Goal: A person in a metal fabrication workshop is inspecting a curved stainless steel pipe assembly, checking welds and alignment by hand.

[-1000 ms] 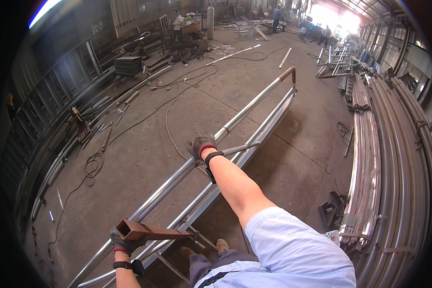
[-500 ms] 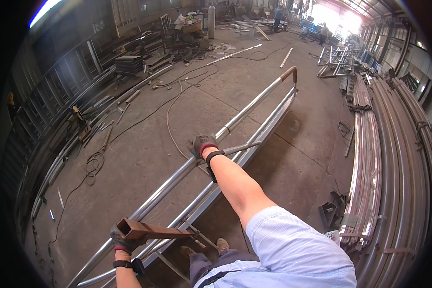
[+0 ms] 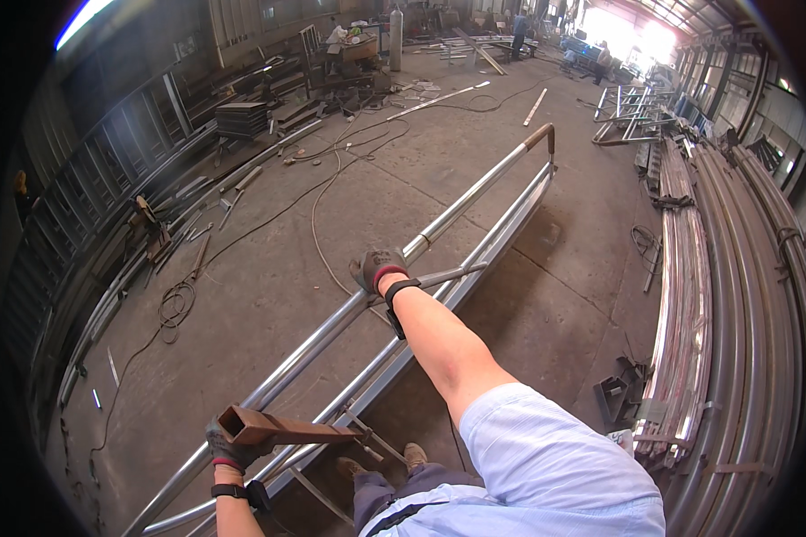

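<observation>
A long frame of silvery metal pipes [image 3: 300,362] runs slantwise from the lower left to the upper right, ending in a rusty brown bend [image 3: 539,137]. My right hand [image 3: 379,270], in a dark glove, is closed over its upper pipe around the middle. Near the lower left, my gloved left hand [image 3: 225,450] grips the end of a rusty square tube [image 3: 300,434] that crosses the frame. The tube's hollow end faces up beside my fingers, which are partly hidden behind it. My boots [image 3: 415,456] stand beside the frame's near side.
Bundled long pipes [image 3: 734,295] lie along the right. Dark metal brackets [image 3: 620,391] sit beside them. A coiled cable [image 3: 177,304] trails across the floor on the left. Metal racks [image 3: 121,166] line the left wall. Farther back stand a gas cylinder [image 3: 395,41] and a person [image 3: 519,36].
</observation>
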The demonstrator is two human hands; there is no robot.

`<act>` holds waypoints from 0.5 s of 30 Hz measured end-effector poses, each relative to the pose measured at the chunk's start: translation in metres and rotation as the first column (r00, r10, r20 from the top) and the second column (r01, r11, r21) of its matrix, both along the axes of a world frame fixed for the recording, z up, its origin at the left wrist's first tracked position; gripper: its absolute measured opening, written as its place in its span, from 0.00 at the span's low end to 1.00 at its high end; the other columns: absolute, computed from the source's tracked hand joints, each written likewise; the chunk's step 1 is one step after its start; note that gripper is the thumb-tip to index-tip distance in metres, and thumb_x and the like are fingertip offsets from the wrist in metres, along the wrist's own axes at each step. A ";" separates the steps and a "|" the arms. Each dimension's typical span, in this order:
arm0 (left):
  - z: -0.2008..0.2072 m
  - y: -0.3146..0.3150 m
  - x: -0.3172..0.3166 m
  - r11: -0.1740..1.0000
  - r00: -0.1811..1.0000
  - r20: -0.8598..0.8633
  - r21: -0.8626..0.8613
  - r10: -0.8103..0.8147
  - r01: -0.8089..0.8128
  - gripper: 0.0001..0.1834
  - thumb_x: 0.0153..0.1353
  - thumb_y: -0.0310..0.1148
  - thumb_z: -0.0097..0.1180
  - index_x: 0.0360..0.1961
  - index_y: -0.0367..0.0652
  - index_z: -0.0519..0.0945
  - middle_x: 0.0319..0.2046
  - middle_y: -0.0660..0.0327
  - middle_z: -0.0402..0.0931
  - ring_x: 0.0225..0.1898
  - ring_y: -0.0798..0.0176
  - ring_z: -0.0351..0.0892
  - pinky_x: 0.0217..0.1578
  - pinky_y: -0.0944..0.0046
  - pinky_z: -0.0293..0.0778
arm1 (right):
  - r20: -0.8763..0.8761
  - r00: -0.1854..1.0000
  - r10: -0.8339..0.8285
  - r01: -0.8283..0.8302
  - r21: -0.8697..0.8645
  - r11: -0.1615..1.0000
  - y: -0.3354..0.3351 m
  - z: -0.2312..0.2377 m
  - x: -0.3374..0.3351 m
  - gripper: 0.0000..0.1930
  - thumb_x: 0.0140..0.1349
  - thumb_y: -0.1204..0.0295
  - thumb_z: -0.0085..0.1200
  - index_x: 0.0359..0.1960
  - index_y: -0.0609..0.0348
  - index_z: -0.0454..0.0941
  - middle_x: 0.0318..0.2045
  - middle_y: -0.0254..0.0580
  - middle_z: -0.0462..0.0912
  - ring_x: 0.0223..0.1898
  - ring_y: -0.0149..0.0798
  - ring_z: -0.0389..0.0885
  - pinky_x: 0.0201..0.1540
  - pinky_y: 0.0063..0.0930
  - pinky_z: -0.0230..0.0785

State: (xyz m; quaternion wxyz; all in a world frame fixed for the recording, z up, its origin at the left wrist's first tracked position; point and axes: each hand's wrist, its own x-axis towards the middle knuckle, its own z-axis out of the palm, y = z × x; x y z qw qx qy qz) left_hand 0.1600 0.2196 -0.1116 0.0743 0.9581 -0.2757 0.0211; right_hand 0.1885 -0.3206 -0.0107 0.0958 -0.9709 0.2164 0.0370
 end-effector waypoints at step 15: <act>0.021 -0.011 -0.006 0.995 0.996 -0.069 -0.078 0.063 -0.069 0.40 0.29 0.63 0.76 0.47 0.62 0.78 0.40 0.71 0.81 0.42 0.62 0.82 0.44 0.59 0.79 | 0.027 1.000 0.007 -0.007 -0.001 1.000 0.002 -0.001 0.004 0.29 0.69 0.45 0.40 0.46 0.52 0.88 0.47 0.50 0.87 0.52 0.50 0.85 0.56 0.45 0.69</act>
